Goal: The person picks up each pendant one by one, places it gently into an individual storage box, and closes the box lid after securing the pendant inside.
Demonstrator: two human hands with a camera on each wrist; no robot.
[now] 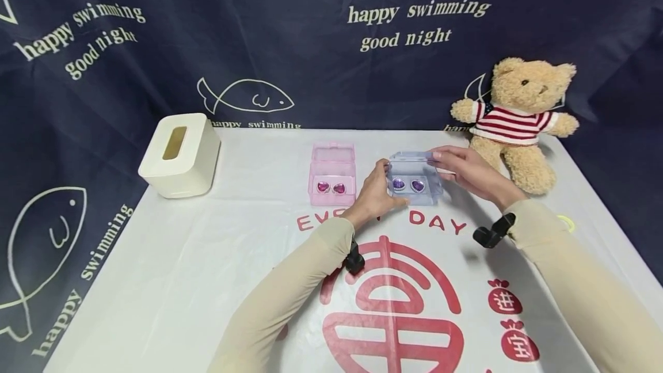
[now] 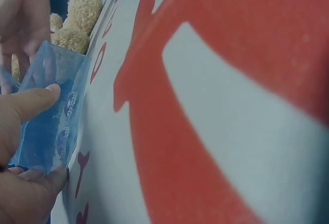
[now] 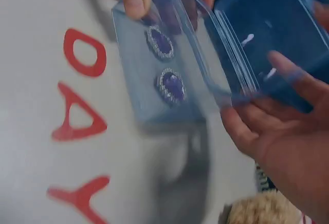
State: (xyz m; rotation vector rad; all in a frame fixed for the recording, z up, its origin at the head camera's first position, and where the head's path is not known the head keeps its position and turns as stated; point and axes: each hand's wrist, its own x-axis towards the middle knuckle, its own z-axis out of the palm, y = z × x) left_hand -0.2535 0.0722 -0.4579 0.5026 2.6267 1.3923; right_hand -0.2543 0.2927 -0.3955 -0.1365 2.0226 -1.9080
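Observation:
A clear blue plastic box (image 1: 409, 198) stands with its lid (image 3: 259, 21) raised. Inside its base lie two purple heart-like gems (image 1: 417, 186) with silvery, sparkling rims, also seen in the right wrist view. My left hand (image 1: 374, 195) grips the base from the left, thumb and fingers spread around its side. From the right, my right hand (image 1: 468, 170) holds the raised lid between thumb and fingers. Left of the blue box sits a similar pink box (image 1: 334, 200), its lid standing back, with two pink-red gems (image 1: 339, 188) in it.
A white tissue box (image 1: 201, 163) stands at the back left. At the back right a teddy bear (image 1: 513, 125) in a striped sweater sits close behind my right hand. A yellow ring (image 1: 567, 223) lies near the right edge. A dark blue curtain (image 1: 321, 62) hangs behind the table.

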